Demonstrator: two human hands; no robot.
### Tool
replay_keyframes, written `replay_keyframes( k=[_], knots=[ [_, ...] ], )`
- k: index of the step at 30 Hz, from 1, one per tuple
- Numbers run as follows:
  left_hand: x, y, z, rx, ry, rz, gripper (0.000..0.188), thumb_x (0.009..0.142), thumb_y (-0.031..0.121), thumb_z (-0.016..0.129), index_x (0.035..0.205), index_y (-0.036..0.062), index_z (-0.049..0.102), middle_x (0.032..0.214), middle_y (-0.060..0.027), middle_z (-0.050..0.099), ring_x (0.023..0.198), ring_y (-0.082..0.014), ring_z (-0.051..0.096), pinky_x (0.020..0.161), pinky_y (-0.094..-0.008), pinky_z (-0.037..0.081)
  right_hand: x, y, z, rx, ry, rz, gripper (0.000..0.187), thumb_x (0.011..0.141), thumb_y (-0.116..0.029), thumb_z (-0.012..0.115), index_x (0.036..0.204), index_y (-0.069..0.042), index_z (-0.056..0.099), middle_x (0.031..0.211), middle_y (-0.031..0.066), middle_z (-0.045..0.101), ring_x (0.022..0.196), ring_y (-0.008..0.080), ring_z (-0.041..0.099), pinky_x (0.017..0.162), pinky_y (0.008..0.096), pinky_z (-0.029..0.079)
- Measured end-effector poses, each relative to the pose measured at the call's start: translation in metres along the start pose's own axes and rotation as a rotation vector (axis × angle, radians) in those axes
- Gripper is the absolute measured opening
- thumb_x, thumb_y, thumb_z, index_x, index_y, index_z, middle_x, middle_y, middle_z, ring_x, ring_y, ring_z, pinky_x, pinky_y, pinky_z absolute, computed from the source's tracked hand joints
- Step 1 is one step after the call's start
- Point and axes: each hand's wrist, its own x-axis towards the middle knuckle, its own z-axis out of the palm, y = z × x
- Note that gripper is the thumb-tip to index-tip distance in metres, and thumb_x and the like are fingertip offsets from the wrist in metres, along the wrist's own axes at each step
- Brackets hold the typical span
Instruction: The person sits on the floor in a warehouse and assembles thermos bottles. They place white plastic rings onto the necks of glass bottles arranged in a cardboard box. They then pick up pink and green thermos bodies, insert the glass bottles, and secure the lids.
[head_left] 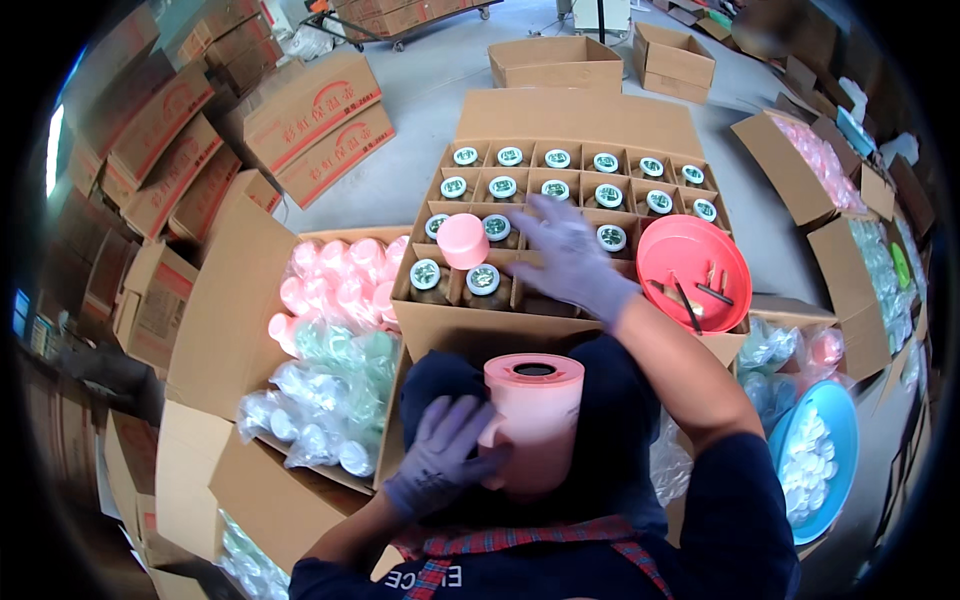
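My left hand (pixel 447 455), in a grey-purple glove, curls around the handle side of a pink jug-shaped flask body (pixel 540 430). The flask stands upright at my lap, with a dark round hole in its top. My right hand (pixel 575 255), gloved too, reaches over a divided cardboard box (pixel 520 325) with fingers and thumb apart. Its palm hides part of one compartment, and no held thing shows. Bottles with shiny green tops and pale rims, such as this bottle (pixel 483 282), stand in the compartments. A pink cup (pixel 463 242) rests on top of the box at left.
A red basin (pixel 695 235) with small tools sits on the box's right corner. At left, an open carton (pixel 230 370) holds bagged pink and green parts. A blue basin (pixel 835 440) of white pieces stands at right. Stacked cartons (pixel 320 125) and more open boxes surround me.
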Motion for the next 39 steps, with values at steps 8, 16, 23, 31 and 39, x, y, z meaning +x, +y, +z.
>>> replay_keyframes(
  k=[8, 16, 23, 31, 39],
  knots=[
    [0.035, -0.006, -0.001, -0.217, 0.147, 0.269, 0.017, 0.062, 0.022, 0.058, 0.068, 0.0087, 0.051, 0.121, -0.0165, 0.062, 0.114, -0.0363, 0.057, 0.101, -0.0558, 0.040, 0.079, 0.001, 0.088, 0.030, -0.508, 0.005, 0.070, 0.071, -0.037, 0.070, 0.135, -0.019, 0.047, 0.122, 0.0186, 0.056, 0.117, 0.0407, 0.054, 0.097, 0.0483, 0.047],
    [-0.007, 0.019, 0.047, -1.478, 0.572, -0.760, 0.039, 0.081, 0.028, 0.078, 0.098, -0.0061, 0.067, 0.105, -0.0145, 0.068, 0.094, -0.0193, 0.064, 0.083, -0.0323, 0.051, -0.054, 0.132, -0.082, -0.451, 0.271, 0.500, 0.079, 0.069, -0.040, 0.073, 0.138, -0.018, 0.044, 0.124, 0.0198, 0.050, 0.103, 0.0388, 0.057, 0.083, 0.0489, 0.049],
    [-0.026, 0.056, 0.068, -1.432, 0.297, -0.717, 0.038, 0.090, 0.020, 0.063, 0.114, -0.0103, 0.061, 0.105, -0.0128, 0.068, 0.093, -0.0175, 0.063, 0.084, -0.0307, 0.050, -0.193, 0.135, -0.099, -0.377, 0.129, 0.595, 0.068, 0.080, -0.058, 0.061, 0.126, -0.009, 0.056, 0.128, 0.0255, 0.053, 0.123, 0.0409, 0.049, 0.107, 0.0524, 0.034],
    [0.008, 0.093, 0.036, -1.687, 0.361, -0.755, 0.024, 0.096, 0.018, 0.051, 0.081, 0.0014, 0.060, 0.075, -0.0048, 0.062, 0.063, -0.0120, 0.053, 0.061, -0.0246, 0.042, -0.497, 0.106, -0.250, -0.952, 0.074, 1.443, 0.030, 0.073, -0.024, 0.064, 0.094, -0.004, 0.071, 0.104, 0.0213, 0.064, 0.100, 0.0363, 0.060, 0.093, 0.0413, 0.045],
    [-0.009, 0.056, 0.062, -1.551, 0.227, -0.725, 0.032, 0.093, 0.018, 0.061, 0.114, -0.0061, 0.062, 0.096, -0.0060, 0.065, 0.081, -0.0094, 0.059, 0.071, -0.0227, 0.046, -0.584, 0.060, -0.281, -0.767, 0.220, 1.335, 0.047, 0.084, -0.013, 0.065, 0.130, -0.008, 0.057, 0.120, 0.0206, 0.060, 0.108, 0.0386, 0.058, 0.095, 0.0449, 0.047]
  ],
)
